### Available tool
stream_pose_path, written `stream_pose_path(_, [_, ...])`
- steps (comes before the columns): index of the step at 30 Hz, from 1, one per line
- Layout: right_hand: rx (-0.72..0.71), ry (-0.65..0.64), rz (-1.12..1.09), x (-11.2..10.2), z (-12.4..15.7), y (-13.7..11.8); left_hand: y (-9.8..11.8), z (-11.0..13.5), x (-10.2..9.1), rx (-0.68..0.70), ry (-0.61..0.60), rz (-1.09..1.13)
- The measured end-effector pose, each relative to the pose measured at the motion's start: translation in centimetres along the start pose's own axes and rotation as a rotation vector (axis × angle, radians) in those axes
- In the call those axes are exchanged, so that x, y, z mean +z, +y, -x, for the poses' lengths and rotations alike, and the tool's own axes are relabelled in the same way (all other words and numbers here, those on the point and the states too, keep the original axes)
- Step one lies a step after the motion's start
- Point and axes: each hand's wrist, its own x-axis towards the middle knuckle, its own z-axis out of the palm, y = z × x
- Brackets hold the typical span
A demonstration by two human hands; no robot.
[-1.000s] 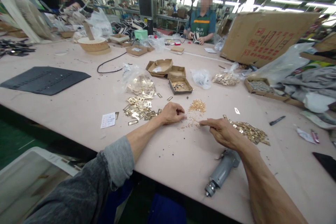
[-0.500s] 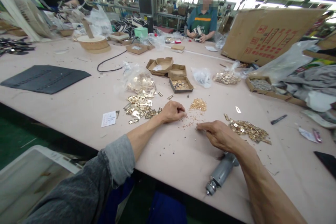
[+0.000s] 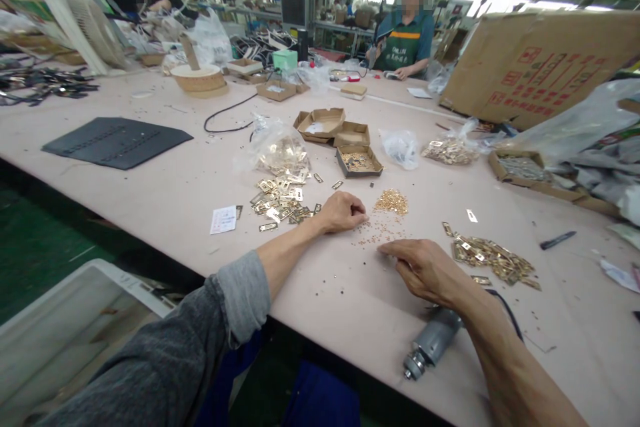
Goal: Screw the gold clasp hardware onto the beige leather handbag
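Observation:
My left hand [image 3: 344, 212] rests on the table with its fingers curled in; whatever they may hold is hidden. Beside its fingertips lie scattered tiny gold pieces [image 3: 380, 230], too small to name. A denser heap of tiny gold pieces [image 3: 391, 201] sits just behind them. My right hand [image 3: 424, 269] is low over the table, index finger stretched toward the near edge of the scatter and thumb apart. Under the right wrist lies a grey cylindrical power tool [image 3: 434, 340]. Flat gold metal plates [image 3: 283, 199] are piled left of my left hand, and similar plates [image 3: 495, 259] right of my right hand.
Beyond my hands stand small cardboard trays [image 3: 359, 161] and plastic bags [image 3: 283, 147]. A white label [image 3: 223, 219] and black sheet [image 3: 117, 141] lie left; a pen [image 3: 559, 240] and large carton [image 3: 540, 70] are right. A co-worker [image 3: 407, 40] is across the table.
The view has turned slightly left, so everything sits farther right. My right hand has drawn a little left and toward me; my left hand stays beside the scatter. The co-worker's hands have moved apart.

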Motion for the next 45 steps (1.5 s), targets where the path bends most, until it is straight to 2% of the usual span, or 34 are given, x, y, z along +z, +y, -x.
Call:
stream_pose_path(4, [-0.045, 0.008, -0.007, 0.2, -0.4, -0.4, 0.3, 0.1, -0.1, -0.017, -0.001, 0.008])
stream_pose_path(9, [-0.049, -0.074, -0.028, 0.1, -0.5, -0.8, 0.2, 0.0, -0.1, -0.018, -0.006, 0.023])
stream_pose_path(15, [-0.107, 0.125, 0.017, 0.9, -0.8, -1.0, 0.0, -0.3, -0.1, -0.057, 0.029, 0.101])
stream_pose_path(21, [-0.128, 0.0, -0.022, 1.3, -1.2, -2.1, -0.3, -0.5, 0.2, -0.083, 0.053, 0.159])
stream_pose_path(26, [-0.145, 0.104, 0.023, 2.1, -1.3, -1.8, -0.5, -0.8, -1.0, -0.088, 0.034, 0.219])
stream_pose_path(30, [-0.112, 0.194, 0.096, 2.2, -1.5, -1.0, -0.2, -0.2, -2.9, -0.027, -0.182, 0.288])
stream_pose_path(33, [-0.091, 0.296, 0.159, 1.7, -1.5, -0.3, -0.1, 0.5, -3.0, -0.03, -0.281, 0.245])
stream_pose_path(38, [-0.019, 0.436, 0.228, 0.9, -1.1, 1.3, 0.2, 0.7, -1.8, -0.05, -0.303, 0.113])
stream_pose_path(45, [0.095, 0.556, 0.246, 0.5, -0.7, 3.5, 1.4, 1.0, -1.5, 0.014, -0.276, -0.223])
